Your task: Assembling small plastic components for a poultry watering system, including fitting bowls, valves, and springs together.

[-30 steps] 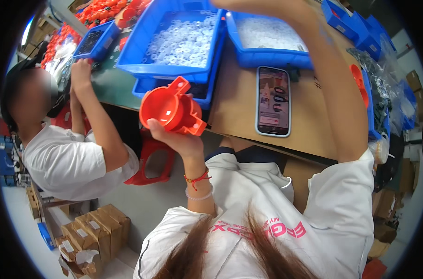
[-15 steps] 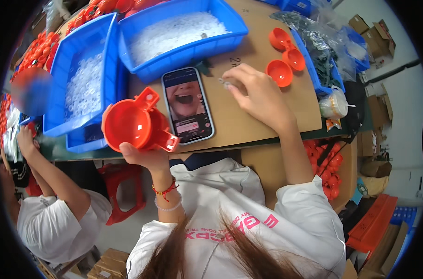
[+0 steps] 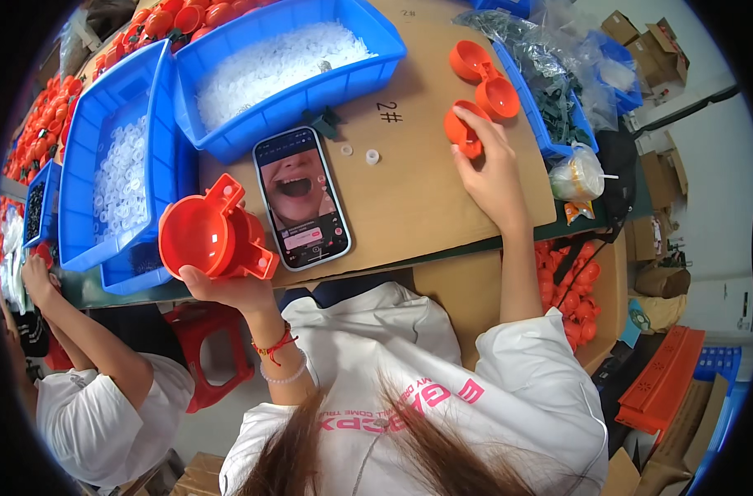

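In my left hand (image 3: 227, 291) are red plastic cup-shaped parts (image 3: 198, 236) with square tabs, nested or stacked together, above the table's near edge. My right hand (image 3: 494, 169) has its thumb and fingers closed round an orange-red round cup (image 3: 459, 124) on the right of the cardboard. Just beyond it lie a pair of joined orange cups (image 3: 498, 97). Two small white plastic pieces, a flat ring (image 3: 346, 150) and a short bushing (image 3: 373, 157), rest between my hands. A phone (image 3: 310, 236) with a lit screen lies right of the left hand.
Blue bins hold white small parts (image 3: 281, 66) and clear rings (image 3: 124, 178). A dark green clip (image 3: 322, 122) lies by the phone. At the right are a blue bin of dark green parts (image 3: 558, 112) and a drink cup (image 3: 583, 175). A co-worker's arm (image 3: 87, 318) is at the left.
My right hand has moved right and taken hold of an orange cup, leaving two small white pieces on the cardboard. The left hand still holds the red parts; the view has shifted slightly.
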Tool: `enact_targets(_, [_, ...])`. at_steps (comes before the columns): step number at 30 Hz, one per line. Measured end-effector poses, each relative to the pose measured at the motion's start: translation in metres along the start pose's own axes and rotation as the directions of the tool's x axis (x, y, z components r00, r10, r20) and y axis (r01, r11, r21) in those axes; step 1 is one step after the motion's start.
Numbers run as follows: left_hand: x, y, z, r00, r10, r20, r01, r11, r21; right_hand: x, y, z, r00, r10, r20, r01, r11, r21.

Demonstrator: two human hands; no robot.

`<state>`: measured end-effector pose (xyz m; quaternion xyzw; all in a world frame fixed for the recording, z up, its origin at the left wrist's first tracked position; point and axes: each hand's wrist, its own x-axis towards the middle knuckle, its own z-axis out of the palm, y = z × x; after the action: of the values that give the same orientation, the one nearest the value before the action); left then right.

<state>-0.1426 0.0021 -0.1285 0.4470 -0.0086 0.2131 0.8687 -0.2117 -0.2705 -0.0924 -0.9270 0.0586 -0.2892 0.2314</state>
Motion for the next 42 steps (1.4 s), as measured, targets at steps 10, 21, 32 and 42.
enact_targets(10, [-0.002, 0.003, -0.004, 0.989, -0.059, 0.136, 0.059, 0.998, 0.004, -0.011, 0.012, 0.007, 0.952, 0.302, -0.05, -0.222, 0.792, 0.568])
enact_targets(21, [-0.002, 0.001, -0.005, 0.988, -0.051, 0.146, 0.05, 0.999, 0.012, -0.021, -0.02, 0.001, 0.972, 0.106, -0.21, -0.138, 0.98, -0.144])
enact_targets(32, [-0.003, -0.001, -0.006, 0.996, -0.026, 0.082, 0.025, 1.0, 0.005, -0.034, -0.015, 0.005, 0.899, 0.305, -0.315, -0.302, 0.951, 0.06])
enact_targets(42, [0.003, -0.011, -0.015, 0.989, 0.103, 0.102, -0.115, 0.987, 0.116, -0.048, -0.036, 0.015, 0.992, -0.063, -0.106, 0.037, 0.972, -0.233])
